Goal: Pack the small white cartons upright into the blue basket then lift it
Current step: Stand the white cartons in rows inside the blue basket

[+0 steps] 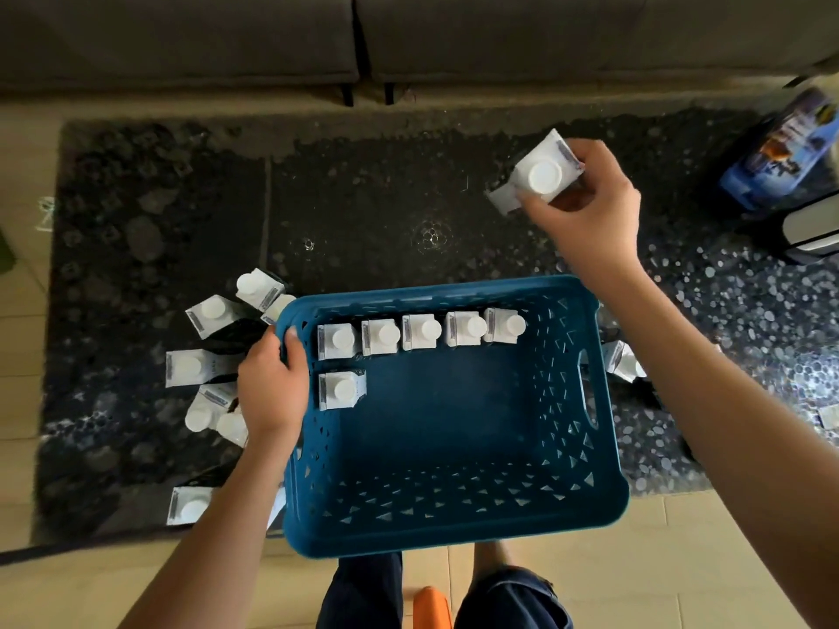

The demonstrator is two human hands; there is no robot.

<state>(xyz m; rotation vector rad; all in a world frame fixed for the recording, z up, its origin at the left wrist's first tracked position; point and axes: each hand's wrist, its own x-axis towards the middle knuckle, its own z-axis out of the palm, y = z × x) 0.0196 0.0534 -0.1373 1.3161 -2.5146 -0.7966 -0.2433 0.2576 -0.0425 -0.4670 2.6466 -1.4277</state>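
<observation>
The blue basket (458,528) stands on the near edge of a dark glossy table. Inside it, several small white cartons stand upright in a row along the far wall (420,331), with one more carton (341,389) in front at the left. My left hand (272,383) grips the basket's left rim. My right hand (590,211) is raised beyond the basket's far right corner and holds a white carton (542,174) by its sides, cap toward me. Several loose cartons (199,365) stand on the table left of the basket, and one carton (624,360) stands at its right.
The dark table (363,211) stretches ahead, with a grey sofa (272,38) behind it. A blue printed package (781,152) and a black-and-white object (812,233) sit at the far right. My legs and an orange item (431,606) are below the table edge.
</observation>
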